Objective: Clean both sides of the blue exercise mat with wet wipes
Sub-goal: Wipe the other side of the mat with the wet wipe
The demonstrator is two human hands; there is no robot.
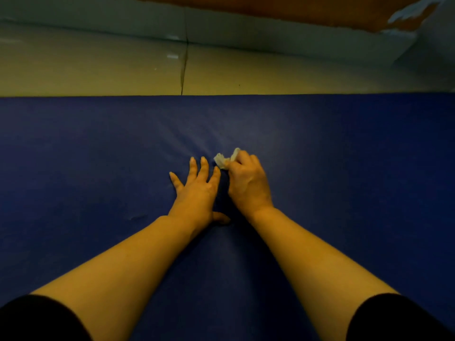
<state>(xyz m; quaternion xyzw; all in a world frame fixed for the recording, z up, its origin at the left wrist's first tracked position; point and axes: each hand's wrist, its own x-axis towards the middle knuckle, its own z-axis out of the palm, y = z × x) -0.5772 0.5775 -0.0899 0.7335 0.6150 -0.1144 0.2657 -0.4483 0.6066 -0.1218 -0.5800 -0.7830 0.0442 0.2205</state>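
Across the middle and lower frame lies the blue exercise mat [344, 156], spread flat, its far edge running straight along the pale floor [98, 70] in the upper part of the picture. I kneel over it, both bare forearms reaching forward from the bottom corners, black sleeves [37, 318] just showing there.

At centre frame my left hand [197, 190] is flat on the mat, fingers straight and spread, thumb out toward the bottom. I keep it planted so the soft cover does not slide or bunch while I rub; faint creases fan out from that spot toward the upper middle, which I take as the cover pulling under the pressure.

Just right of it, my right hand [248, 183] is curled tight around a wet wipe [221, 160], bunched into a small wad. Only its pale ends poke out past my knuckles toward the upper left of the hand, touching the mat just beyond my left fingertips. Wadding it lets me press hard on one small patch rather than sweep broadly, so I judge I am working a stubborn mark in the middle of this side.

Whether this is the first face or the second I cannot tell; nothing shows the underside. A small dent sits on the mat at lower left of centre.
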